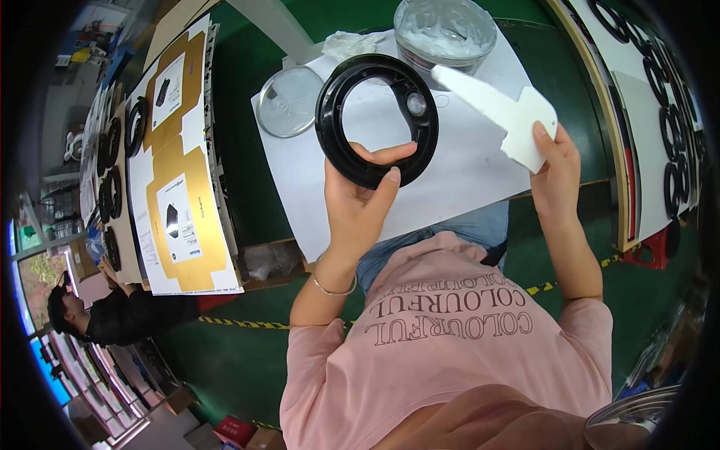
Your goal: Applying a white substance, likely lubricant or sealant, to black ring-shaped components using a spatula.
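Observation:
My left hand (360, 210) is closed on the lower rim of a glossy black ring (328, 124), thumb in front and fingers through its opening. A clear round bubble-like part shows on the ring's right inner side. My right hand (556, 172) grips the wide end of a flat white spatula-like piece (487, 109), its narrow tip angled toward the ring and apart from it. Behind them stands a clear bowl (407, 56) with whitish paste smeared inside. To the ring's left lies a clear round lid (287, 105).
White paper (300, 187) covers the table before me. A crumpled white cloth (350, 45) lies beside the bowl. Flattened gold-and-white cartons (187, 217) and several black rings (111, 187) are on the left bench. More black rings (670, 142) rest on the right-hand board. Another person (97, 311) works at far left.

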Demonstrator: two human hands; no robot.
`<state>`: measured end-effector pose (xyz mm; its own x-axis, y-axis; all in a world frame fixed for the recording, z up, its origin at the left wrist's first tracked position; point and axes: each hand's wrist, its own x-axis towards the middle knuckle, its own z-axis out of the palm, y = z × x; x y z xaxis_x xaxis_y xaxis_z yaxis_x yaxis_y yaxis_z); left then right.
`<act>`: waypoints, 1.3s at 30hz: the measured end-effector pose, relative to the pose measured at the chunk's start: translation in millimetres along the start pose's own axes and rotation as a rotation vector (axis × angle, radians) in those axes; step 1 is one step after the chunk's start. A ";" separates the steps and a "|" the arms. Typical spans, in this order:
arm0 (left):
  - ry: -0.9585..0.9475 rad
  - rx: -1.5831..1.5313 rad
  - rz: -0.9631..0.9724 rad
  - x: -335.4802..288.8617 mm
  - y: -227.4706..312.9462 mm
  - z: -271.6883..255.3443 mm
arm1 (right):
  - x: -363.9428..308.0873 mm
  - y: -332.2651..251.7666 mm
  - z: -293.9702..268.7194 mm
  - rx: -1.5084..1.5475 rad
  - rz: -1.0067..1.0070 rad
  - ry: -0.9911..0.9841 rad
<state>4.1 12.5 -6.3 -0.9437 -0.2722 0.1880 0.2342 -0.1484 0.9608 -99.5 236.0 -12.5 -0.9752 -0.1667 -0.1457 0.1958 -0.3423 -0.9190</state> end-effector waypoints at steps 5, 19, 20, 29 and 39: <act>0.041 -0.128 -0.093 -0.3 3.3 -6.7 | 26.8 -13.6 -3.5 -0.312 -0.486 0.087; 0.069 -0.467 -0.209 5.9 6.6 -16.0 | 8.9 -57.5 -32.7 -1.379 -1.316 -0.305; 0.044 -0.466 -0.229 7.1 5.6 -14.2 | 6.8 -60.9 -27.7 -1.227 -1.276 -0.213; -0.008 -0.471 -0.254 7.9 13.9 -16.5 | -4.9 -78.0 16.0 -1.302 -1.420 -0.764; 0.001 -0.389 -0.207 7.0 14.9 -12.5 | -7.9 -73.5 18.6 -1.329 -1.444 -0.726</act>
<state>3.9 -3.4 6.8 -0.9798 -0.2002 -0.0005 0.1113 -0.5469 0.8298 -104.2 245.3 63.0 -0.0571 -0.8111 0.5821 -0.9875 0.1317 0.0867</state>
